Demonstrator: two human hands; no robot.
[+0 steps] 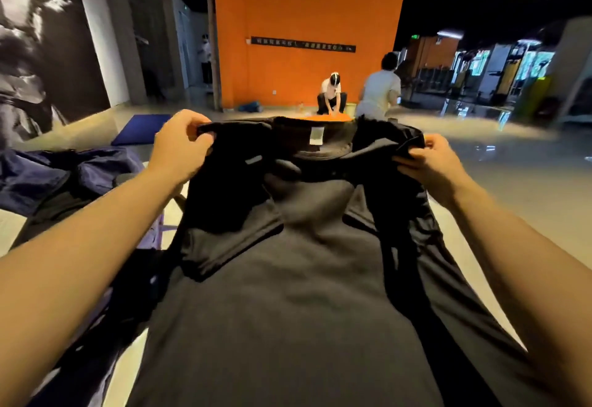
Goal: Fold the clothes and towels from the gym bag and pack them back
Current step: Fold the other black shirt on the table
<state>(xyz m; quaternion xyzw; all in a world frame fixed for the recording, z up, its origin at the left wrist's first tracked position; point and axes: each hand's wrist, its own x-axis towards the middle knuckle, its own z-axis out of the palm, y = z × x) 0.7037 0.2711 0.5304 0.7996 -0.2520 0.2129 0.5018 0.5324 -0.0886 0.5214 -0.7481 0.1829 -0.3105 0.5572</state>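
Observation:
A black T-shirt (288,278) hangs stretched in front of me, its collar and white label facing me. My left hand (181,147) pinches the left shoulder of the shirt. My right hand (431,161) grips the right shoulder. Both sleeves lie folded inward over the shirt's body. The lower part of the shirt runs down out of view. To the left on the floor lies a dark blue gym bag (64,169) with dark cloth spilling beside it.
A blue mat (141,129) lies on the shiny floor at the left. Two people (333,93) crouch by an orange wall (304,16) ahead. Gym machines (499,73) stand at the far right.

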